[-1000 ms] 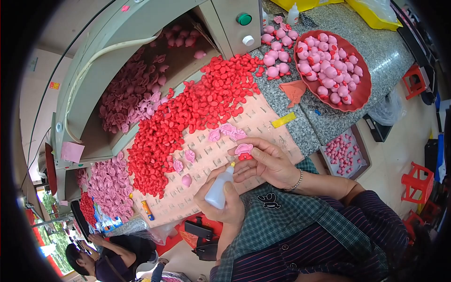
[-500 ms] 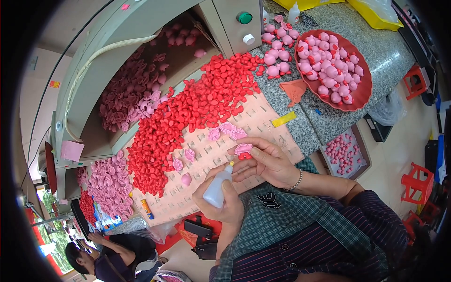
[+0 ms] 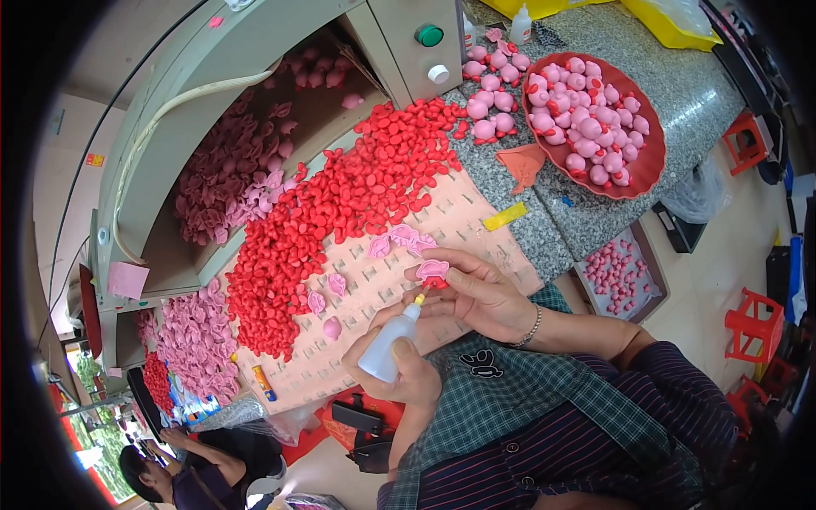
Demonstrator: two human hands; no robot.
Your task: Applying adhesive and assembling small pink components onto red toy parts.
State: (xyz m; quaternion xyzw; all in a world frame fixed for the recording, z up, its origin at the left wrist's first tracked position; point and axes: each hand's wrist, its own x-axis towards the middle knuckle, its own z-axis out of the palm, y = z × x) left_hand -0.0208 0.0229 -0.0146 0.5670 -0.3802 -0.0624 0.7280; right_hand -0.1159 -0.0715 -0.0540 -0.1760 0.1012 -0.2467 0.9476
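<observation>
My left hand (image 3: 401, 372) is wrapped round a translucent squeeze bottle (image 3: 384, 347) with a yellow tip, tilted upward. Just beyond the tip, my right hand (image 3: 491, 299) pinches a small pink ruffled piece (image 3: 433, 269) between thumb and fingers. A red piece (image 3: 436, 283) shows directly below the pink one; whether the tip touches it I cannot tell. Several similar pink pieces (image 3: 402, 238) lie on the pale pink slotted board (image 3: 459, 212) beyond my hands. Nearer my left hand, a round pink piece (image 3: 331, 328) rests on that board.
Red pieces (image 3: 340, 204) heap along the board's far side, before a grey machine opening (image 3: 229, 170) full of pink parts. A red bowl (image 3: 654, 174) of pink-and-red figures stands on the granite counter (image 3: 680, 110). A glue stick-like tube (image 3: 264, 384) lies at left; another person (image 3: 204, 476) sits beyond.
The bottle's tip has come slightly closer to the pink and red pieces. Both hands keep their holds, and the whole view has shifted slightly.
</observation>
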